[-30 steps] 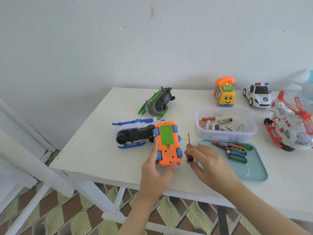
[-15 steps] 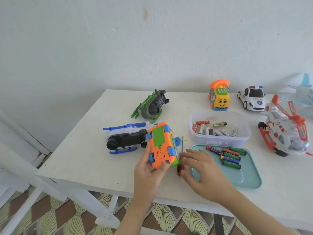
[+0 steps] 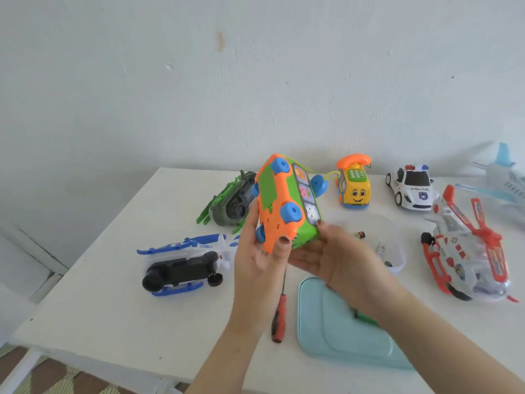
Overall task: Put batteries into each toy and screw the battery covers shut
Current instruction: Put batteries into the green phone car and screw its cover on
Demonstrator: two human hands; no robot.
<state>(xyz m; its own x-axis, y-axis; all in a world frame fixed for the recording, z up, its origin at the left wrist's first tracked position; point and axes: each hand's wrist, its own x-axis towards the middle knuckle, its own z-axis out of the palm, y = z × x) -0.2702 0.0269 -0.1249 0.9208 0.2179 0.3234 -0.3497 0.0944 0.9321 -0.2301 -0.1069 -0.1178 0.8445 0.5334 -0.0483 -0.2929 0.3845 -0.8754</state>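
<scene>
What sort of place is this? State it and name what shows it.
Probably a room in a home: a white painted table against a bare white wall, patterned floor tiles below it, and children's toys such as a police car and a red-and-white helicopter spread on top.

We see the left hand (image 3: 258, 260) and right hand (image 3: 335, 263) gripping the orange car (image 3: 284, 211) above the table (image 3: 113, 294), its underside and green cover (image 3: 268, 191) turned toward us. Below them the screwdriver (image 3: 279, 314) lies just beside the tray (image 3: 326, 342). Around stand a blue helicopter (image 3: 181, 268), phone toy (image 3: 353, 183) and police car (image 3: 412, 187).
</scene>
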